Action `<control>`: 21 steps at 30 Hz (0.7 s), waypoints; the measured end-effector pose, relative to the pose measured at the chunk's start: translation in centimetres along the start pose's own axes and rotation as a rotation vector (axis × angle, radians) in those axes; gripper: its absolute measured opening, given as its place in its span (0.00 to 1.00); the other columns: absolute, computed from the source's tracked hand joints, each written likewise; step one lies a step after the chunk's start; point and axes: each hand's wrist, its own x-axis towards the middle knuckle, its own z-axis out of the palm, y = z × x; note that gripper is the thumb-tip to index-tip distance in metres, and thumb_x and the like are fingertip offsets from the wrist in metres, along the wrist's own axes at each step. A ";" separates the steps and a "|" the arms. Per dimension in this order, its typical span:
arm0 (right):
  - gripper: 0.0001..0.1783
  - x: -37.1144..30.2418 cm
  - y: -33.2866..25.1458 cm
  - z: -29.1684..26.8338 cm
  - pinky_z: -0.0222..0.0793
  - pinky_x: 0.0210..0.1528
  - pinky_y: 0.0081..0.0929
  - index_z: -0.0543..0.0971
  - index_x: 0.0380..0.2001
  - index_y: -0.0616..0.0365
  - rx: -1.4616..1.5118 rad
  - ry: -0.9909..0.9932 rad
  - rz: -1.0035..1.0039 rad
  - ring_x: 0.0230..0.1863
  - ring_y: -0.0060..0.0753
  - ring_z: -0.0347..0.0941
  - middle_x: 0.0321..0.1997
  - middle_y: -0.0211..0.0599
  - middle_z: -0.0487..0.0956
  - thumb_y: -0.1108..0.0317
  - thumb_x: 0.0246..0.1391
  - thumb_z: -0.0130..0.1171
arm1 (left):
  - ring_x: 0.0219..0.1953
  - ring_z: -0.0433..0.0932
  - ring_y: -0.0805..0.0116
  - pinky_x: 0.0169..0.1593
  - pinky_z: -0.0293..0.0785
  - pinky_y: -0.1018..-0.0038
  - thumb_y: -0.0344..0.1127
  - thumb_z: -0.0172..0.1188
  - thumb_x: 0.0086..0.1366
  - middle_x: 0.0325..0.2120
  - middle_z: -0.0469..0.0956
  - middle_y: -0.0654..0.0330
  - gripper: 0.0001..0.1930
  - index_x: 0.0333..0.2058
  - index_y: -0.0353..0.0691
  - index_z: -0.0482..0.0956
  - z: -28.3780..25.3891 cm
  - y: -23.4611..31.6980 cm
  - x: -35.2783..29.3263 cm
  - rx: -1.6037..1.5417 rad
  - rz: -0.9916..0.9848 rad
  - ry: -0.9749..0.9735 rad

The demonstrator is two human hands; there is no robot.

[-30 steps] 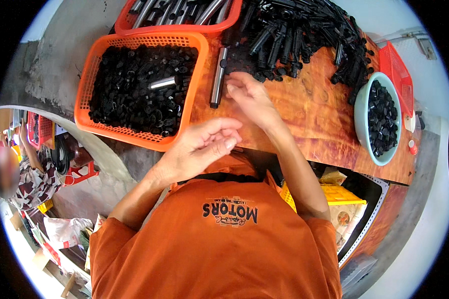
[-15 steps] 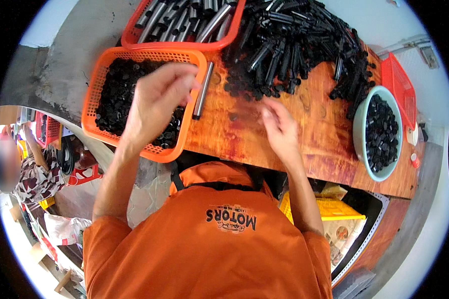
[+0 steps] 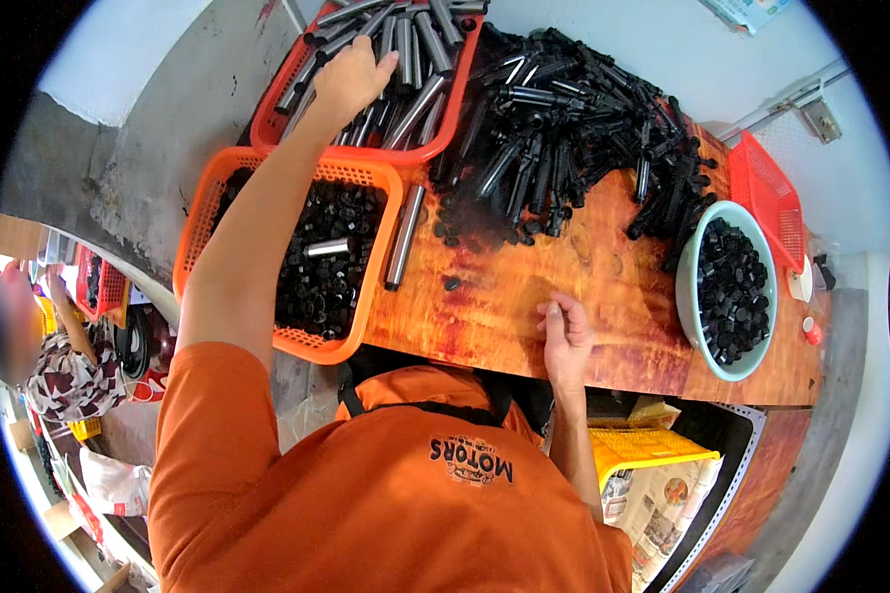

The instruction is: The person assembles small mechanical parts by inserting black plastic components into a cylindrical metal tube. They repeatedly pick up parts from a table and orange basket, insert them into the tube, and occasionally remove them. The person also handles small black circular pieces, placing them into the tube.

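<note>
My left hand [image 3: 351, 79] reaches over the silver tubes [image 3: 430, 44] heaped in the red basket [image 3: 443, 138]. Its thumb stands apart and its fingertips are partly hidden among the tubes. Beneath my left forearm is an orange basket [image 3: 391, 212] of small black caps [image 3: 311, 301], with one silver tube [image 3: 328, 247] lying on top of them. Beside that basket another silver tube [image 3: 405, 237] lies on the wooden table. My right hand [image 3: 567, 336] hovers near the table's front edge, fingers curled and thumb pressed towards them; anything inside is hidden.
A big pile of black rod-like parts [image 3: 554, 128] covers the back of the table [image 3: 494, 306]. To the right stand a pale green bowl [image 3: 687, 287] of black caps and a red tray [image 3: 761, 188]. A yellow crate [image 3: 653, 445] sits below the front edge. Another person [image 3: 74, 371] is far left.
My left hand has gone from above the orange basket to the tubes in the red basket. A silver tube now shows on the black caps. My right hand has drawn closer to me.
</note>
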 end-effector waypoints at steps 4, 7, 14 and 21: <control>0.09 -0.1 -0.4 0.3 0.68 0.35 0.15 0.75 0.43 0.63 -0.079 0.002 -0.015 0.34 0.17 0.71 0.34 0.32 0.78 0.72 0.62 0.52 | 0.46 0.77 0.43 0.48 0.71 0.47 0.67 0.51 0.59 0.44 0.75 0.42 0.38 0.49 0.33 0.68 0.5 1.9 0.8 0.087 0.047 -0.069; 0.09 0.1 0.4 0.1 0.68 0.36 0.16 0.76 0.43 0.64 -0.123 0.009 -0.069 0.34 0.18 0.72 0.32 0.31 0.77 0.71 0.61 0.53 | 0.47 0.77 0.45 0.49 0.72 0.52 0.60 0.56 0.58 0.44 0.76 0.42 0.33 0.49 0.33 0.68 0.0 3.1 1.0 0.144 0.014 -0.210; 0.09 0.0 0.2 0.3 0.70 0.37 0.19 0.76 0.43 0.64 -0.166 -0.001 -0.062 0.35 0.21 0.73 0.33 0.33 0.78 0.73 0.60 0.53 | 0.35 0.82 0.50 0.43 0.75 0.60 0.38 0.54 0.53 0.28 0.80 0.42 0.18 0.36 0.28 0.73 -0.6 -0.6 0.4 0.092 0.019 -0.225; 0.10 0.0 0.0 0.1 0.70 0.39 0.19 0.76 0.43 0.64 -0.211 -0.007 -0.072 0.36 0.21 0.74 0.34 0.35 0.79 0.74 0.60 0.52 | 0.17 0.76 0.58 0.26 0.73 0.63 0.37 0.53 0.53 0.16 0.74 0.50 0.14 0.32 0.30 0.72 -3.3 -0.8 -1.9 -0.245 -0.097 -0.390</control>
